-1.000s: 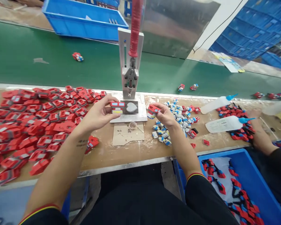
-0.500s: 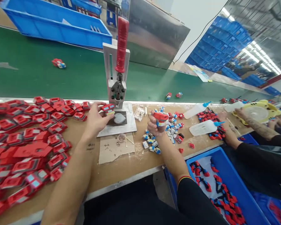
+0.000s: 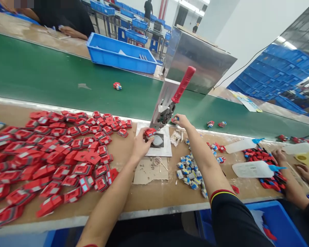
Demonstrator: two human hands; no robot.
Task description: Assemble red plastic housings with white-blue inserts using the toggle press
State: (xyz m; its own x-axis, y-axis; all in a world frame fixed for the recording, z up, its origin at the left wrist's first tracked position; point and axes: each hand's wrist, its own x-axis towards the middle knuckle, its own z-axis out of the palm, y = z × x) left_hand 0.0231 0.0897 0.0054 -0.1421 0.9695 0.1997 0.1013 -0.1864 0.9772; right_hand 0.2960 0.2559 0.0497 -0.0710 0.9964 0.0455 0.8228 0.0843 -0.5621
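Note:
My left hand (image 3: pixel 142 143) pinches a red toy car body (image 3: pixel 150 132) above the left side of the press's base plate (image 3: pixel 158 152). A grey oval piece (image 3: pixel 158 140) lies on the dark pad beside my fingertips. The toggle press (image 3: pixel 166 113) stands behind, its red handle (image 3: pixel 184 84) tilted up to the right. My right hand (image 3: pixel 183 121) reaches past the press to the green belt's near edge, its fingers closed on a small red and blue toy car (image 3: pixel 174 119), partly hidden. White and blue toy parts (image 3: pixel 190 168) lie beneath my right forearm.
Many red car bodies (image 3: pixel 74 151) cover the left of the table. Cotton swabs (image 3: pixel 175 138) lie right of the press. Glue bottles (image 3: pixel 254 169) lie farther right, near a co-worker's hand (image 3: pixel 279 156). Toy cars (image 3: pixel 117 85) sit on the green belt (image 3: pixel 134 92). A blue bin (image 3: pixel 121 55) stands beyond.
My right hand has moved from above the white and blue parts, forward to the belt's edge with the toy car. My left hand still holds its car body. The view has shifted left.

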